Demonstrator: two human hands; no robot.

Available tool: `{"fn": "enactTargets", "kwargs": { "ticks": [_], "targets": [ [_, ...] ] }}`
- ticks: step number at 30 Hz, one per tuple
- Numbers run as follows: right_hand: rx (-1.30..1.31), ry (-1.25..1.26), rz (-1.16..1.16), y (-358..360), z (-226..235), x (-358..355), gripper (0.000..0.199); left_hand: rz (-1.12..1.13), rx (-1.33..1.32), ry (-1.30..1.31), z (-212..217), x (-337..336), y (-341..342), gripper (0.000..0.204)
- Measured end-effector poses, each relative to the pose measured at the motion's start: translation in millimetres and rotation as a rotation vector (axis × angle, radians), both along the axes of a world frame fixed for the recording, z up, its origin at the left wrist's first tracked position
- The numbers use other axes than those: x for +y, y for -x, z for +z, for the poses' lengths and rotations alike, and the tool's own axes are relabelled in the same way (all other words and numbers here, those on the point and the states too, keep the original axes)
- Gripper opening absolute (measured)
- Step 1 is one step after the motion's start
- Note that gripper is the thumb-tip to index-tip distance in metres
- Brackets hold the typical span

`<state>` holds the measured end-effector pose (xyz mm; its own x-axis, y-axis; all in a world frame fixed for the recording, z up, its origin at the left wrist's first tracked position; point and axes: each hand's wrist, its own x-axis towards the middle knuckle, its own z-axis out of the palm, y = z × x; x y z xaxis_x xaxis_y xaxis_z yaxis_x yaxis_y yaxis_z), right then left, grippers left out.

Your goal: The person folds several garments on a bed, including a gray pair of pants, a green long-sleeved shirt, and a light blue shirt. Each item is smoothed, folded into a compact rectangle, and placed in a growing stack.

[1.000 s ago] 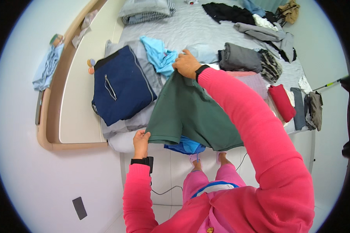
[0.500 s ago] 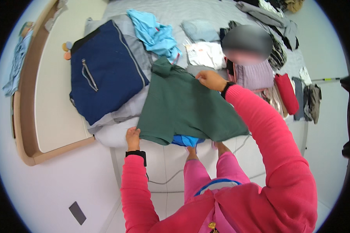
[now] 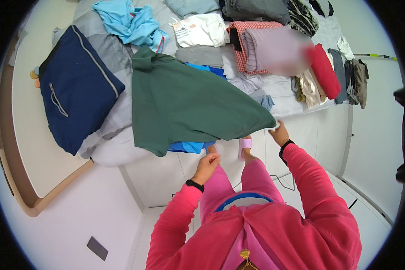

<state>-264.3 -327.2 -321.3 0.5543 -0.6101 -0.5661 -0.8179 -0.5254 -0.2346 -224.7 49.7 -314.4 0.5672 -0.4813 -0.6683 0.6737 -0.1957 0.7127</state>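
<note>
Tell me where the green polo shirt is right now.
In the head view, the green polo shirt lies spread on the bed's near edge, right of the navy bag, just beyond both hands.

Lighting was bright, even and diffuse, with only soft shadows and no harsh glare. Heavy fisheye bending and a black vignette showed at the rim. One blurred patch sat upper right; the rest was sharp.

A dark green polo shirt (image 3: 189, 101) lies spread flat in the middle of the frame, over the bed's near edge. Its collar points to the upper left, 1 short sleeve hangs at the lower left, and its hem corner reaches right of centre, slightly lifted.
</note>
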Motion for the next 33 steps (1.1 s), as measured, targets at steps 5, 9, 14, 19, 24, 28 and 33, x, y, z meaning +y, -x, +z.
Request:
{"fn": "enactTargets", "kwargs": {
  "ticks": [5,9,14,19,24,28,33],
  "targets": [
    [-0.321,0.175,0.312,-16.0,-15.0,-9.6,0.053,0.15,0.087,-0.153,-79.3,-54.5,10.7,0.048],
    [-0.283,0.045,0.497,-25.7,-6.4,-16.7,0.037,0.325,0.231,-0.305,-99.3,-95.0,2.5,0.049],
    [-0.217,-0.485,0.24,-11.4,33.9,-43.2,0.022,0.456,0.172,-0.138,-64.7,-114.0,5.1,0.052],
    [-0.145,-0.663,0.215,-41.4,64.5,-74.8,0.022,0.587,0.323,0.153,-20.2,-121.5,20.8,0.05],
    [-0.364,-0.595,0.352,-93.7,63.4,-109.5,0.022,0.601,0.576,0.513,12.6,-152.0,36.0,0.052],
    [-0.607,-0.206,0.571,-68.5,62.5,-93.9,0.022,0.641,0.537,0.569,18.4,-170.5,34.0,0.045],
    [-0.645,-0.516,0.812,-0.1,87.2,-21.9,0.029,0.612,0.469,0.404,17.4,-173.2,39.1,0.043]
  ]
}}
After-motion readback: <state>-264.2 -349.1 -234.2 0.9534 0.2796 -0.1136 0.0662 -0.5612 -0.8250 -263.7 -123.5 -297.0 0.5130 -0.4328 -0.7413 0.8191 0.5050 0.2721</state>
